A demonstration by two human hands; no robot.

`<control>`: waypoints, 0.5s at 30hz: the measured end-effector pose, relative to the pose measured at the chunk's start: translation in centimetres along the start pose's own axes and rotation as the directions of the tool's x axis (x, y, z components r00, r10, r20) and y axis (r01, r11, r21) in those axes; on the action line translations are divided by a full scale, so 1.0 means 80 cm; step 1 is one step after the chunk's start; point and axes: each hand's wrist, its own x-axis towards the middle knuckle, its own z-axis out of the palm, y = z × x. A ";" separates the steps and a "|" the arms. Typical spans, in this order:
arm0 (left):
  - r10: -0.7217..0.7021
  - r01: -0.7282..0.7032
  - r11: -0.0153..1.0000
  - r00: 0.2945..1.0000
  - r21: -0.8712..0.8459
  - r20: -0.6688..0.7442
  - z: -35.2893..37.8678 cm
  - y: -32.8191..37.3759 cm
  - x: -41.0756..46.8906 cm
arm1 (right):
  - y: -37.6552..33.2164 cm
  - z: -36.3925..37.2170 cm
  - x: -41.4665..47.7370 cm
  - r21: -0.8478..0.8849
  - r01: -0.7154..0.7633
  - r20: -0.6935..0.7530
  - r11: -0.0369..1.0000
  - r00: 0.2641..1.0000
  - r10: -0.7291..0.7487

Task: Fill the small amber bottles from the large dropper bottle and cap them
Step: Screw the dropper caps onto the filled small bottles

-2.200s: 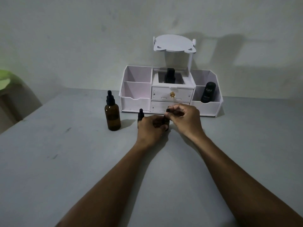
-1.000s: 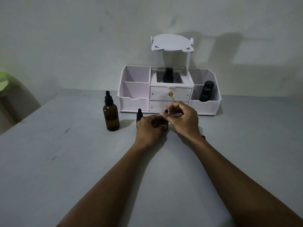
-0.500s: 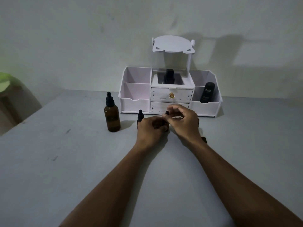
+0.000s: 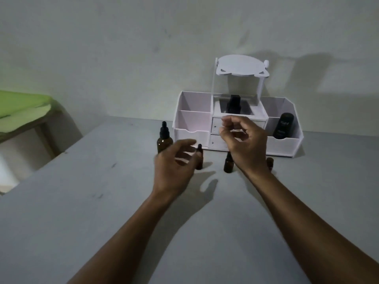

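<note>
Here both hands' fingers hang released above the grey table (image 4: 102, 212) by a pale wall (image 4: 102, 48).

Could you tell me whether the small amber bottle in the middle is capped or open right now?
Capped, as far as shows: the middle small bottle stands upright on the table with a dark cap on its neck, and neither hand touches it.

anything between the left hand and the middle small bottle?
In the head view, one capped small amber bottle stands just past the left hand; beyond it only bare table up to the middle small bottle.
</note>
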 end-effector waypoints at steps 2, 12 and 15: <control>0.025 -0.027 1.000 0.983 -0.011 -0.180 -0.028 -0.009 0.009 | -0.018 0.023 0.007 0.050 -0.046 0.082 0.998 0.996 0.042; -0.309 0.304 0.946 0.950 -0.113 -0.033 -0.064 -0.094 0.038 | -0.035 0.134 0.026 -0.003 -0.148 0.376 0.989 0.916 0.139; -0.309 0.311 0.937 0.950 -0.158 0.038 -0.060 -0.091 0.035 | -0.031 0.150 0.022 -0.036 -0.157 0.387 0.987 0.909 0.158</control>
